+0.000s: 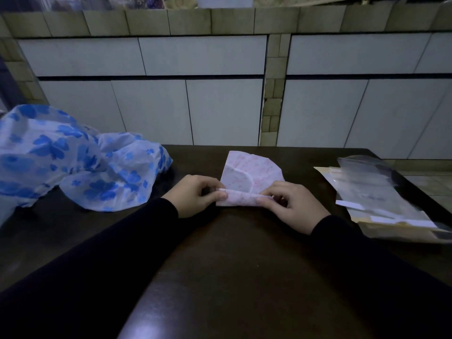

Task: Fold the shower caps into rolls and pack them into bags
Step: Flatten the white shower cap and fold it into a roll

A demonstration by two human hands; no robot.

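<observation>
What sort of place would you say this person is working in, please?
Probably a small home or workshop packing spot: a dark table pushed against a tiled wall, with a heap of blue-flowered shower caps on the left and a stack of clear bags on the right.

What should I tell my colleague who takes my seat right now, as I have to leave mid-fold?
Left hand and right hand each pinch one end of the rolled near edge of the pink cap, which lies folded flat on the table.
Blue flowered caps are heaped at the left, unfolded.
Clear bags are stacked at the right.
Done: pink cap folded, roll just begun.
Left: finish the roll, bag it, then do the blue caps.
</observation>
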